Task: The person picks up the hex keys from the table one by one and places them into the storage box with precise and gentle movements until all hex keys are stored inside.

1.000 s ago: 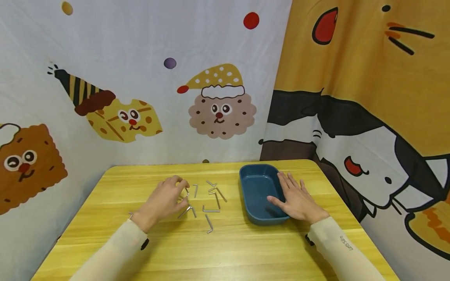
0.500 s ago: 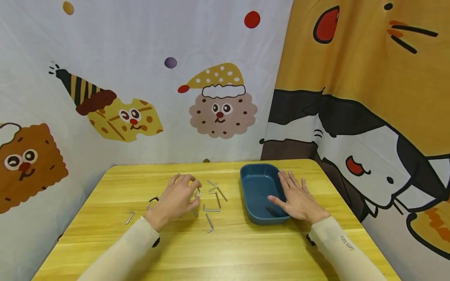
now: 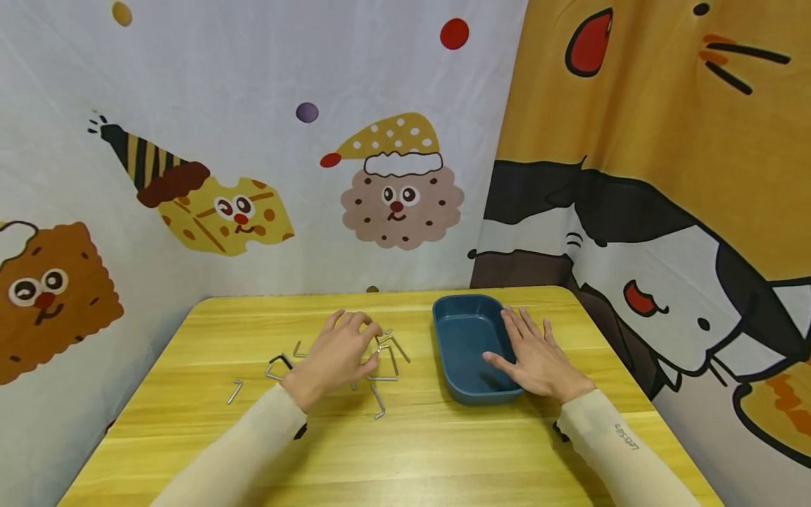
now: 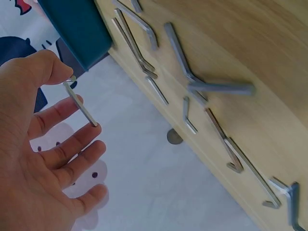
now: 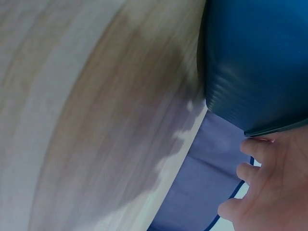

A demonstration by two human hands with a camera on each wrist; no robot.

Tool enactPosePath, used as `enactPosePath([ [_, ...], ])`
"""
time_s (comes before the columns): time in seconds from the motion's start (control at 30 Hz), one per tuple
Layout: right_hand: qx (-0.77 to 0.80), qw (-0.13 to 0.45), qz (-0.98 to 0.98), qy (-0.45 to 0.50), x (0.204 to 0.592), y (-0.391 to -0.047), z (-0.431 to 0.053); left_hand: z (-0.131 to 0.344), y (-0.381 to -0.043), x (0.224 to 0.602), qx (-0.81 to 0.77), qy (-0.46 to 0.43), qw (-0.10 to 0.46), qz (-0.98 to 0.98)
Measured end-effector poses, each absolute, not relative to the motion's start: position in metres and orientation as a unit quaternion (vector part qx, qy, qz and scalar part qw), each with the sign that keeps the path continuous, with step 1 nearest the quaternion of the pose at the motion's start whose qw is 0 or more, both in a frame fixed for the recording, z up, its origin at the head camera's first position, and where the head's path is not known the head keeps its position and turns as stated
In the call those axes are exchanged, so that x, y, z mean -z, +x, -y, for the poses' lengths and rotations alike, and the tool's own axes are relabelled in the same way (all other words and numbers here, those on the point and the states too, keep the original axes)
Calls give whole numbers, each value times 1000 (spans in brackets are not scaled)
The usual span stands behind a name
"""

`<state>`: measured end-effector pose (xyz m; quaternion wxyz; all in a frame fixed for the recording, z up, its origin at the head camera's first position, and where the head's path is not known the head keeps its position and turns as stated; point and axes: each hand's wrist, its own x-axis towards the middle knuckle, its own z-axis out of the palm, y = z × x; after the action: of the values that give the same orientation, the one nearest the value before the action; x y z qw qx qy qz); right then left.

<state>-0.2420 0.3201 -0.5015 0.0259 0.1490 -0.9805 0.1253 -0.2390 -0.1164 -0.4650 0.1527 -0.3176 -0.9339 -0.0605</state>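
My left hand (image 3: 338,353) is raised over the small L-shaped hex keys and pinches one silver hex key (image 4: 81,105) between thumb and fingers, clearest in the left wrist view. Several other hex keys (image 3: 377,403) lie loose on the table beneath and around that hand, partly hidden by it in the head view. To their right stands a dark blue rectangular box (image 3: 469,352), with nothing visible inside. My right hand (image 3: 540,360) rests on the box's right rim, its fingers extended and the thumb reaching over the inside.
A lone hex key (image 3: 235,391) lies at the left of the yellow wood-grain table (image 3: 405,458). Near it is a black bent piece (image 3: 282,360). A printed cartoon curtain (image 3: 253,105) hangs behind the table's far edge.
My left hand has moved right toward the box, carrying the hex key. Hex keys on the left, previously behind that hand, now show. The right hand and box stay put.
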Motion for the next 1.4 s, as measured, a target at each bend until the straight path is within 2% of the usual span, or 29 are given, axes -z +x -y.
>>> enactPosePath([
  [1.4, -126, 24, 980, 150, 503, -243, -320, 4, -271, 456, 30, -379, 123, 917],
])
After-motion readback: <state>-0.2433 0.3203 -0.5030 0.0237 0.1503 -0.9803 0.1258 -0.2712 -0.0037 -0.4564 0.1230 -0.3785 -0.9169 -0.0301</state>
